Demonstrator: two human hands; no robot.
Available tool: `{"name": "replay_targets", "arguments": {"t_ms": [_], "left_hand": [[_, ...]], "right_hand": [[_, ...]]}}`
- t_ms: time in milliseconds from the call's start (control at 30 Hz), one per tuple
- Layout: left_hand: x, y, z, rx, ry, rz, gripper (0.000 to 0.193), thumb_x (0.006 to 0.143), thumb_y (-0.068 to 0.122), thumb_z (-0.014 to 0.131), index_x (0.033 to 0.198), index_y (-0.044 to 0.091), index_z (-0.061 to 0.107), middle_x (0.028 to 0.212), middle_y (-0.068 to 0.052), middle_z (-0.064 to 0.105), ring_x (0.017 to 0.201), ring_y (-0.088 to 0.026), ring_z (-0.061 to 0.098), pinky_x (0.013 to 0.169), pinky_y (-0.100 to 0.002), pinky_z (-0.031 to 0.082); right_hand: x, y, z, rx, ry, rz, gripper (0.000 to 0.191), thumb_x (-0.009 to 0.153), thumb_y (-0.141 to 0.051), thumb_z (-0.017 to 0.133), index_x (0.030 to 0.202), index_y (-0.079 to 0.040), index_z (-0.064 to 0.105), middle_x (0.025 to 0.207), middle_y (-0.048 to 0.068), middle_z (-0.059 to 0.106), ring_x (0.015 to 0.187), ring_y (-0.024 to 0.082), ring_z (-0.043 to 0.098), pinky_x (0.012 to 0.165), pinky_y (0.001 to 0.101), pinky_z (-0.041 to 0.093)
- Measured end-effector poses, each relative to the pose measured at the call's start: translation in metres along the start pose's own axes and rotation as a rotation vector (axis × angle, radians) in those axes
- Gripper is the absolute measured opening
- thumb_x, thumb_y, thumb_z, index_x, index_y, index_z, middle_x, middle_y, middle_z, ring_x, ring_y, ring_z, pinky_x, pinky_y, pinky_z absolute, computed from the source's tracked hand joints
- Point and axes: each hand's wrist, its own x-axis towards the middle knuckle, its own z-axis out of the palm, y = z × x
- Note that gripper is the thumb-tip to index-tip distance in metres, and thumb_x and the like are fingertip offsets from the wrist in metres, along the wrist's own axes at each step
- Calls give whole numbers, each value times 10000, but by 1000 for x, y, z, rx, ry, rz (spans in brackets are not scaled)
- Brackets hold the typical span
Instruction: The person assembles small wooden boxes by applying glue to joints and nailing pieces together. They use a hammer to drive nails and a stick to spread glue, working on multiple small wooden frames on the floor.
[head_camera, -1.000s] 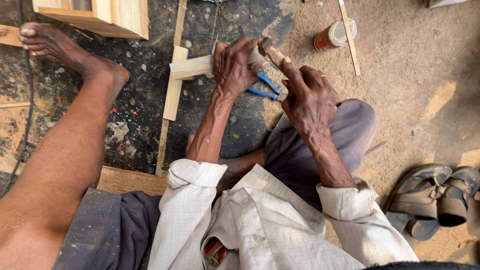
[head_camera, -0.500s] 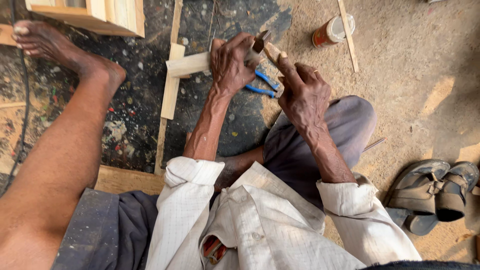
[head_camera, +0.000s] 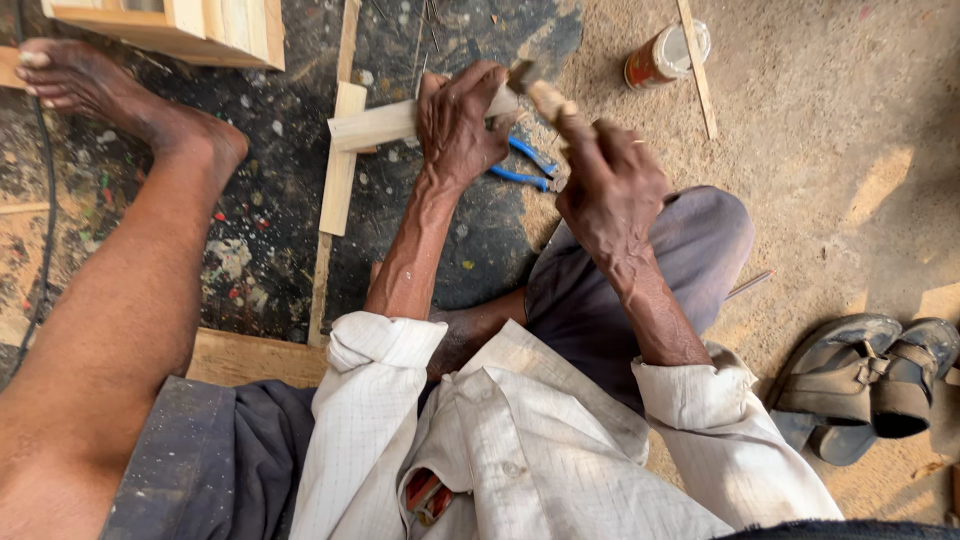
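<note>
My left hand (head_camera: 458, 120) grips the near end of a pale wooden strip (head_camera: 375, 125) that lies across another upright strip (head_camera: 340, 165), forming a cross on the dark floor. My right hand (head_camera: 605, 185) holds a hammer by its wooden handle (head_camera: 550, 98); the metal head (head_camera: 522, 72) is right at the end of the strip by my left fingers. Blue-handled pliers (head_camera: 520, 165) lie on the floor between my two hands.
A wooden box frame (head_camera: 190, 25) stands at the top left by my bare left foot (head_camera: 90, 85). A small tin can (head_camera: 660, 55) and a thin stick (head_camera: 697, 65) lie at the top right. Sandals (head_camera: 870, 380) rest at the right. A black cable (head_camera: 45, 210) runs down the left.
The hammer head has come down toward the strip's end at my left fingers. My left hand has stayed on the strip.
</note>
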Motion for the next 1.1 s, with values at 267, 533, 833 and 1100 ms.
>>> {"name": "replay_targets", "arguments": {"t_ms": [267,533,833,1100], "left_hand": [[1,2,-2,14,-8,-16,444,737,159,862,1152,116,710,1042,29,718,712,-150,524,778,-342,330],[2,5,-6,29,-16,9,363,801,174,878,1128,147,721,1023,33,702,730,-150,535,781,-360,339],[1,2,-4,-48,-30,-26,396,761,178,886,1123,136,731,1049,34,725,747,-131,557,797,-361,351],[1,-1,3,-24,-46,-51,429,774,157,850,1182,133,721,1038,23,723,706,-136,526,773,-358,348]], "right_hand": [[0,-2,-7,93,-6,-13,445,984,-90,746,1412,-173,652,1123,131,728,890,232,669,707,372,558],[-1,2,-9,108,59,-26,504,960,-81,735,1443,-167,619,1110,135,723,893,245,686,716,384,578],[0,2,1,13,50,-22,402,966,-86,794,1343,-181,689,1053,97,756,753,184,647,578,328,517],[6,-3,-4,25,-55,10,426,982,-77,794,1389,-156,695,1040,111,757,706,175,627,518,323,489]]}}
